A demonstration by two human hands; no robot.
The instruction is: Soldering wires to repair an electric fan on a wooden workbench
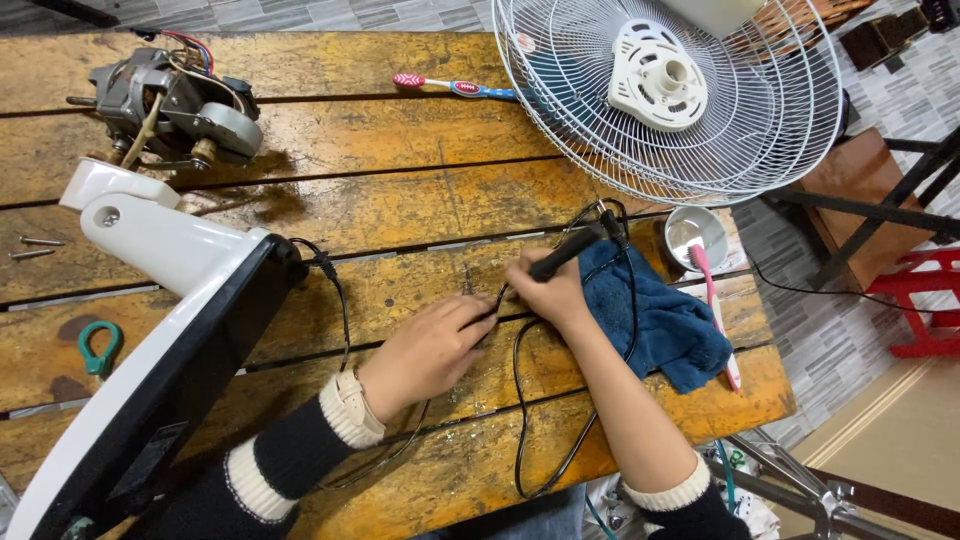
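View from the head camera, looking down on a worn wooden desk (420,200). The right hand (548,290) is seen near the middle of the desk, its fingers (522,277) clamped around the black handle of a soldering iron (565,252), which is held like a pen with the tip directed towards the left hand. The left hand (425,350) is laid palm down just beside it, the fingers (475,312) drawn together on a thin black wire (520,400); what is pinched at the fingertips is too small to be made out. The wire is looped across the desk towards the near edge. A blue cloth (660,320) is spread just to the right of the right hand, with the iron's cord trailing over it. A pink-handled brush (712,300) is laid along the cloth's far side, beside a small round metal cup (695,235). A white wire fan guard (670,90) is placed at the upper right, partly overhanging the desk, and a red and blue toothbrush (455,87) is set against its left rim. An exposed fan motor (170,105) is shown at the upper left, with a white and black fan housing (160,330) lying diagonally below it. A small green ring (98,345) and two loose screws (38,246) are visible at the left edge.
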